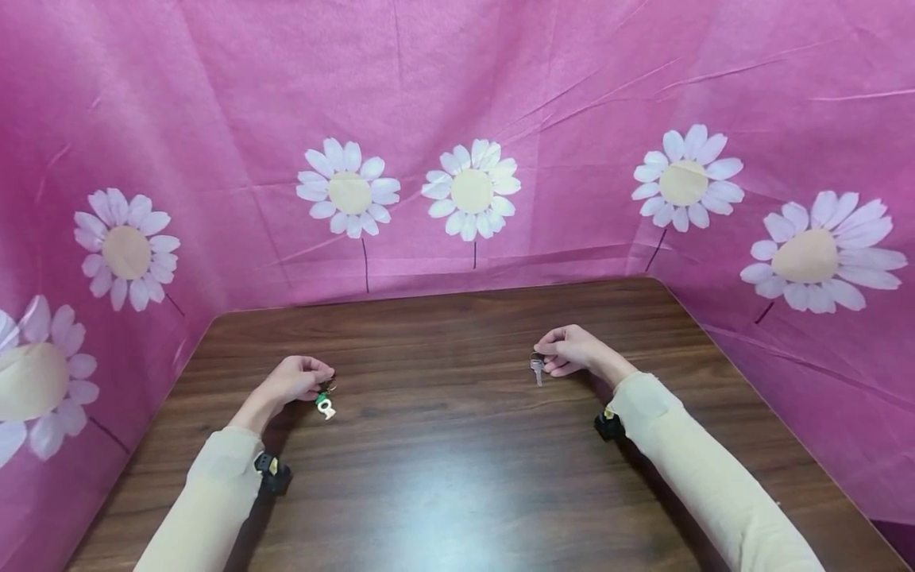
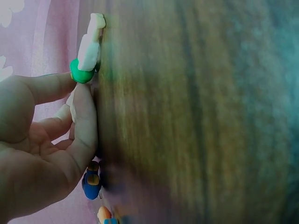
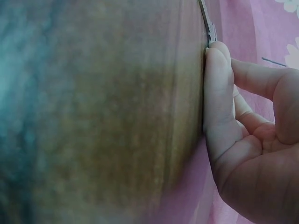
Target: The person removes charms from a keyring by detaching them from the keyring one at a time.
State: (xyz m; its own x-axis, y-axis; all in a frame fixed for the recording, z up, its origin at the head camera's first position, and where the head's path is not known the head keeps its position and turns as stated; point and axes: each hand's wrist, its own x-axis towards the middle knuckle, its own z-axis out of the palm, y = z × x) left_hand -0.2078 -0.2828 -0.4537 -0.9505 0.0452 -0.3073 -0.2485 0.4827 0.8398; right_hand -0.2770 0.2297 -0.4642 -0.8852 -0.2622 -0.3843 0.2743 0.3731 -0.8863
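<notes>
Head view: two cream sleeves [image 1: 207, 508] come in from the near edge, each with a small black wrist camera [image 1: 274, 470] strapped beneath, over a dark wood-grain table [image 1: 457, 477] with a glossy sheen.

The left hand [image 1: 293, 381] rests on the tabletop, fingers curled, pinching a keychain [image 1: 326, 403]. Its charm sits at the hand's four o'clock, touching the fingertips: a green bead with a white, chunky, letter-like piece lying flat on the wood. Left wrist view confirms it: thumb and forefinger [image 2: 84, 116] close on the green bead [image 2: 80, 71], the white piece sticking out beyond, with blue and orange beads lower down by the palm.

Over to the right hand [image 1: 572, 349], curled too, gripping a small silver key [image 1: 536, 370] at its eight o'clock; the thin metal blade points toward the near edge. The right wrist view catches the blade past the fingertip.

Farthest back, at twelve o'clock, a creased pink cloth [image 1: 457, 95] printed with white daisies walls in the table.
</notes>
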